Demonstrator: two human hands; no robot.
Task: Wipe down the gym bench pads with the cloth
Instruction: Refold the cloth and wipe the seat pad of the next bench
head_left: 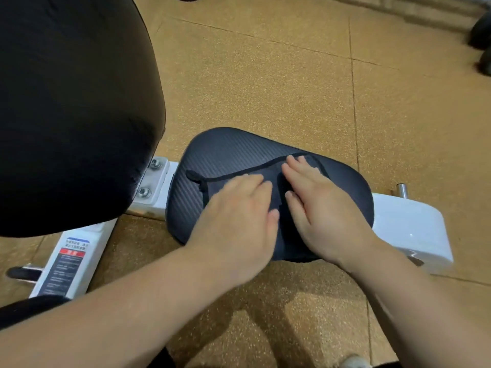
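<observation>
A large glossy black back pad (74, 102) fills the left side of the view and hides the part of the white frame (406, 219) behind it. Just beside its lower edge, two bolts (144, 192) sit in a white bracket. A warning label (70, 264) with small text is stuck on the frame leg below, and its text is too small to read. On the right, a short metal peg (402, 189) stands up behind the frame. The seat pad (225, 150) is dark with a fine ribbed pattern, and it lies on the frame between the back pad and the peg. The cloth (220, 188) is dark too and lies spread on this seat pad, with one corner pointing toward the back pad. The left hand (239, 216) and the right hand (321, 208) both lie flat on the cloth, side by side, with fingers straight, pressing it and not grasping it. The two forearms cover the near edge of the seat pad. The floor (265, 75) is of ochre speckled tiles with thin seams. At the far right edge are some dark round objects (481, 33); I cannot tell what they are.
</observation>
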